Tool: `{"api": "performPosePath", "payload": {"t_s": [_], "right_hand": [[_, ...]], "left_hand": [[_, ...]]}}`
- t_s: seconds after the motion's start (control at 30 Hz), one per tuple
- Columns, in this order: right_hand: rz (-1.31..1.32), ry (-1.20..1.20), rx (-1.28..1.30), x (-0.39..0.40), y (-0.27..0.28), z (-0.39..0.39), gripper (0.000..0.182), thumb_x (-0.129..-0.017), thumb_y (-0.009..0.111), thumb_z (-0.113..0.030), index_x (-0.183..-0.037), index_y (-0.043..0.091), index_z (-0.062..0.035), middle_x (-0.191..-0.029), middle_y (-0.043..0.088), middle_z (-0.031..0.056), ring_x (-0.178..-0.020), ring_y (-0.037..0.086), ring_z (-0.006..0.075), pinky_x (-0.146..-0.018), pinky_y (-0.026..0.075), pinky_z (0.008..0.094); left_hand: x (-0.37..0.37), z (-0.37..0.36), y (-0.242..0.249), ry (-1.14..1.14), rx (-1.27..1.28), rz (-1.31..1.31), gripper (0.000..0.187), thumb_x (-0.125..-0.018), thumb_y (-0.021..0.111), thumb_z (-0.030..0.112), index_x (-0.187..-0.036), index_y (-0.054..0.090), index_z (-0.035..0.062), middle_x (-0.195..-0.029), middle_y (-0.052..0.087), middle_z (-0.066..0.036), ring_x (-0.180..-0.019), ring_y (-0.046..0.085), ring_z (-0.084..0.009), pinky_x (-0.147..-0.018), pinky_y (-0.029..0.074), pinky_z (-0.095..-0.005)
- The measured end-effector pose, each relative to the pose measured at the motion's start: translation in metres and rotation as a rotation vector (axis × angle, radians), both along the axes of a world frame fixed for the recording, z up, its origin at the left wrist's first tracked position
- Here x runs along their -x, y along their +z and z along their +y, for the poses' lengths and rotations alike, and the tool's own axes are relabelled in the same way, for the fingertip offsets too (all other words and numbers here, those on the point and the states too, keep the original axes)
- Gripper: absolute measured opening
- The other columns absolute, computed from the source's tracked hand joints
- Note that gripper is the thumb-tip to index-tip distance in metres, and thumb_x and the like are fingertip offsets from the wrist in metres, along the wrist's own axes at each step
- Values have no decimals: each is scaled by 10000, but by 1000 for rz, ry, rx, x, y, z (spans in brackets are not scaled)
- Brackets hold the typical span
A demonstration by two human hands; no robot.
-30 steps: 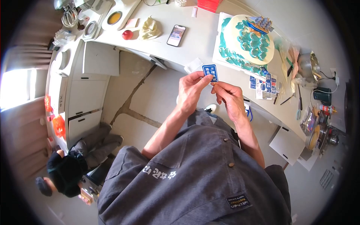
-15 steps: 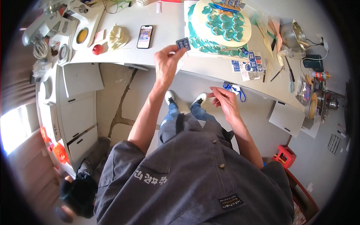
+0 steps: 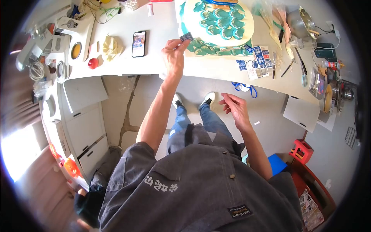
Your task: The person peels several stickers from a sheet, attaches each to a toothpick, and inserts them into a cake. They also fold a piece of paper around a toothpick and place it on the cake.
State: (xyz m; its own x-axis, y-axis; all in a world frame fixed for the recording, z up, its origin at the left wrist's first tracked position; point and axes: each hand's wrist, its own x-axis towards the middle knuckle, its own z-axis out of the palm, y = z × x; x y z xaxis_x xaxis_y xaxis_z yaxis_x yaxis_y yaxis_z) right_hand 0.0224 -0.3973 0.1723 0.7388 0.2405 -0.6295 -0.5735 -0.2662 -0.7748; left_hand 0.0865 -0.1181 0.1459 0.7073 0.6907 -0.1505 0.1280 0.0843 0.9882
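Observation:
My left hand (image 3: 174, 60) reaches over the table's front edge. Its thumb and fingers pinch a small dark blue cake topper card (image 3: 186, 37) with pale markings. The card is at the left border of a cake (image 3: 250, 27), whose cream-coloured top bears teal, shell-like dabs of cream. Below the table edge, in the air, hangs my right hand (image 3: 236, 110), with loosely bent fingers apart and nothing seen in them. Right of the cake lie sheets of similar blue and white cards (image 3: 261, 58), some overlapping.
A phone (image 3: 138, 44) with a lit screen lies left of my left hand. Further left are a crumpled piping bag (image 3: 111, 48), a red ball-like object (image 3: 92, 63) and a scale (image 3: 76, 50). A whisk (image 3: 304, 80) and a metal bowl (image 3: 299, 24) are at the right.
The view has shifted, so the table items appear further left. My left hand still pinches the card, which now appears tilted and closer to the cake's left border. My right hand stays low.

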Motion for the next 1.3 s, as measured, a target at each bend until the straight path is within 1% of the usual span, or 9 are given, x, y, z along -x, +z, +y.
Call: {"api": "performPosePath", "payload": {"t_s": [0.07,0.37,0.53,0.93,0.97,1.07,1.17,1.27,1.3], "right_hand": [[9,0,-7,0,0,-1,343,-1018,666,-296,-1155,740,9,-865,739,73,-674,593,82,-578,471,237],[43,14,-14,3,-2,0,325,-1021,668,-301,-1110,748,1,-841,723,57,-666,589,76,-578,456,230],[59,36,-11,3,-7,-3,316,-1027,654,-280,-1172,734,-11,-856,711,57,-677,584,84,-590,464,233],[23,16,18,-14,-26,6,338,-1020,663,-309,-1119,747,3,-828,715,55,-664,589,84,-577,455,233],[56,42,39,-22,-35,6,361,-1019,653,-268,-1231,694,21,-910,747,80,-705,636,108,-593,488,242],[106,-27,-54,-46,-64,16,453,-1016,626,-198,-1399,560,36,-1147,737,127,-874,699,164,-679,544,280],[156,-128,-249,-74,-74,39,566,-1009,598,-141,-1510,409,42,-1366,644,155,-1065,693,225,-805,566,328],[115,-157,-439,-97,-80,56,569,-1005,609,-141,-1505,406,40,-1440,585,156,-1141,666,251,-883,552,349],[103,-191,-451,-102,-75,63,431,-999,632,-137,-1370,524,55,-1322,650,146,-1114,680,253,-899,557,361]], "left_hand": [[-1,0,3,-4,51,12,244,-812,817,171,-854,748,-59,-1020,646,-48,-851,536,-138,-767,415,-317],[-9,4,-8,-31,-38,30,233,-818,812,174,-865,747,-45,-1024,650,-61,-858,548,-159,-786,422,-324],[-7,1,-6,-27,-36,42,219,-824,806,168,-851,740,-39,-1008,646,-71,-853,543,-158,-772,422,-329],[-8,4,-16,-75,-121,37,197,-847,791,140,-843,709,-39,-998,658,-71,-849,566,-143,-754,435,-316],[-9,3,-18,-75,-127,27,196,-850,789,137,-846,706,-41,-997,660,-71,-843,568,-145,-753,438,-317],[-8,5,-26,-98,-184,37,174,-857,781,127,-873,718,-35,-1003,673,-81,-850,590,-160,-757,449,-312],[-7,2,-31,-72,-351,-10,155,-842,792,113,-892,739,-24,-976,697,-95,-789,623,-205,-734,490,-332],[-5,0,-41,-70,-421,-47,137,-846,782,102,-904,740,-15,-982,703,-98,-798,632,-209,-741,503,-338],[-5,-1,-39,-58,-404,-46,135,-849,780,100,-909,741,-13,-980,704,-100,-799,633,-207,-743,506,-338]]}}
